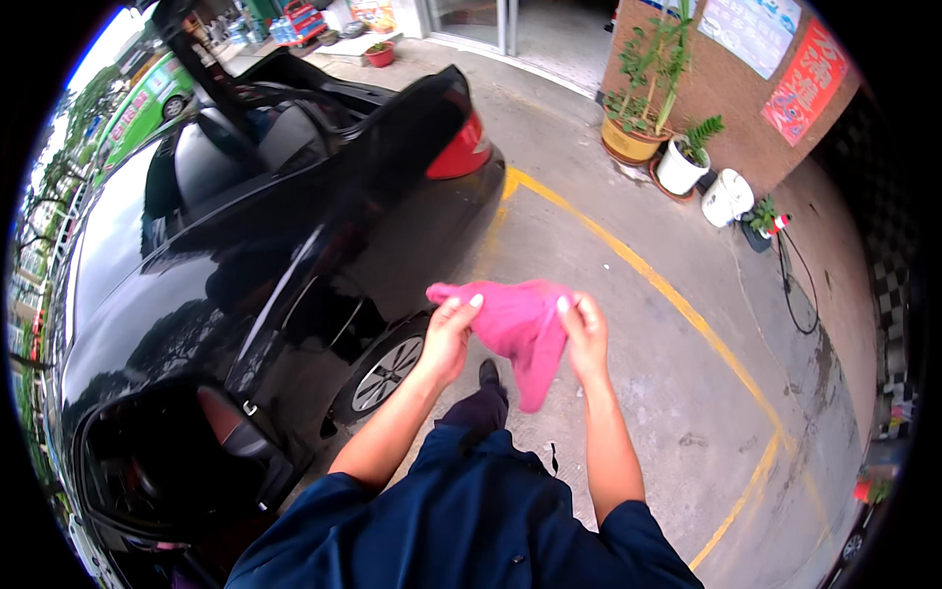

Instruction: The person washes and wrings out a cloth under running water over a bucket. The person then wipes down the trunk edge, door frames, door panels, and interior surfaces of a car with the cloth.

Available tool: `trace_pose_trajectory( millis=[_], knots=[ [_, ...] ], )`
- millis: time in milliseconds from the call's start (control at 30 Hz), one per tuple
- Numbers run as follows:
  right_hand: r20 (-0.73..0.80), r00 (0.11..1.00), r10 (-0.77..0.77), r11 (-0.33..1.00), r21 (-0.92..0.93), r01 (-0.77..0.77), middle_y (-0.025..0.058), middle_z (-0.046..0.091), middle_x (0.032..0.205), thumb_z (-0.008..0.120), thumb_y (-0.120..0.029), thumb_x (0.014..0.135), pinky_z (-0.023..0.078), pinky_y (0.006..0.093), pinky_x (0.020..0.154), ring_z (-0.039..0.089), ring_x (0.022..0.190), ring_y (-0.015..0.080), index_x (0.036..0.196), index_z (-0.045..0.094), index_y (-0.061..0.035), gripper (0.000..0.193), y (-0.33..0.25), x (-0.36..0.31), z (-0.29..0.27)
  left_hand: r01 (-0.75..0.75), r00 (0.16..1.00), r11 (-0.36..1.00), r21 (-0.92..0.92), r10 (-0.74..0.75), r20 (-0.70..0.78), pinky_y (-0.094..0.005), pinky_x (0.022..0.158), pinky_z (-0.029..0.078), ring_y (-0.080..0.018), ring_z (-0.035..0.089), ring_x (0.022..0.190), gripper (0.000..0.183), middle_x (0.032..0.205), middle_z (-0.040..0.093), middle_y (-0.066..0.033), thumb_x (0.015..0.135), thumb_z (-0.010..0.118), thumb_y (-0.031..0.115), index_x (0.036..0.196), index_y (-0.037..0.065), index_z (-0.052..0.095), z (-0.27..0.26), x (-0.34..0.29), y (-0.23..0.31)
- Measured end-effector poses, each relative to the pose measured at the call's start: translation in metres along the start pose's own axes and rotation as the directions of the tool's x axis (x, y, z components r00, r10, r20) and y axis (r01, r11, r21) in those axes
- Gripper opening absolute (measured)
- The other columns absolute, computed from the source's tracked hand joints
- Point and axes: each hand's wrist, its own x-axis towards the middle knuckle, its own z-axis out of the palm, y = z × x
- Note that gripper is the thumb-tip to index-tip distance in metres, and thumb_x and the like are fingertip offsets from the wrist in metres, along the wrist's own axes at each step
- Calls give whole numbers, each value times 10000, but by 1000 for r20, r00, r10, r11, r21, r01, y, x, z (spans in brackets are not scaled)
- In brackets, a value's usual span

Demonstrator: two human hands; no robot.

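A pink cloth (pixel 515 319) is stretched between my two hands in front of my body, and its lower end hangs down loose. My left hand (pixel 450 334) is closed on the cloth's left part, thumb on top. At the other side, my right hand (pixel 586 332) pinches its upper right edge between thumb and fingers. Close to my left stands a black car (pixel 285 226) with a shiny body. Its wheel (pixel 387 373) is just beside my left forearm, and a door at the lower left is open, showing a dark and red interior.
Yellow lines (pixel 648 275) mark the concrete ground. Along the wall to the right stand a yellow plant pot (pixel 631 142), a white pot (pixel 679 167), a white bucket (pixel 727 198) and a black hose (pixel 800 285). The car's red tail light (pixel 459 150) lies ahead. A green vehicle (pixel 140 110) is far left.
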Motion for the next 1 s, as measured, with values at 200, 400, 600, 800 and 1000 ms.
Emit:
trace_pose_trajectory(
  millis=[200,400,600,800,1000],
  knots=[
    [-33,999,-17,951,309,26,-9,609,929,557,-145,930,430,214,783,537,843,51,989,592,-53,115,-37,147,-57,226,954,946,-233,-167,248,-386,820,507,-221,626,956,288,1112,618,-107,915,508,147,1189,59,504,35,134,-57],
    [299,897,-325,768,-470,435,65,636,995,631,-228,865,506,287,668,620,794,165,1074,606,-93,250,-92,238,-75,132,988,987,93,-123,-92,-361,854,486,-192,557,1044,280,1137,568,-101,911,513,140,1182,71,503,99,249,-63],
    [627,696,-348,424,-557,714,115,617,1099,696,-219,795,530,333,663,650,754,228,1029,647,-79,277,-95,314,-85,198,963,963,-183,-156,221,-359,1073,335,-242,430,1273,472,1423,367,-161,983,336,289,1411,91,326,158,349,-32],
    [123,992,3,993,-116,12,80,564,1158,629,-99,851,465,262,803,560,1003,131,1175,534,-8,350,-22,437,-175,-547,827,439,713,151,541,-318,704,477,-233,596,852,279,957,589,-113,769,600,124,1025,20,558,199,477,-11],
    [430,816,386,910,-323,-260,54,567,1121,659,-182,846,421,276,870,537,977,129,1077,576,12,313,18,565,-220,-44,976,982,183,3,217,-261,703,479,-119,564,811,140,941,597,-62,842,562,81,935,-19,593,220,543,-9]
  ],
)
